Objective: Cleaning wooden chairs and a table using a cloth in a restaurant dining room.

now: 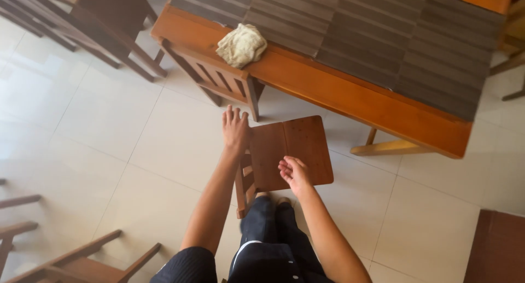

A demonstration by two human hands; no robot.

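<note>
Chair (292,152) being positioned near table (350,91). Left hand (235,131) spread wide, laid at chair's back edge; right hand (295,173) loosely curled, nothing held, over seat. Firmer grip likely needed next.

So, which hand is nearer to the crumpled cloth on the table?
The left. The left hand reaches over the chair's backrest, straight below the cloth. The right hand hovers over the chair seat, lower in the picture and farther from the cloth.

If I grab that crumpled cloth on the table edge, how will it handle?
The cloth looks bunched and wrinkled, so it is probably soft, floppy and light. Lying near the wooden table edge, it might slide off if pushed. It seems unlikely to roll or break.
</note>
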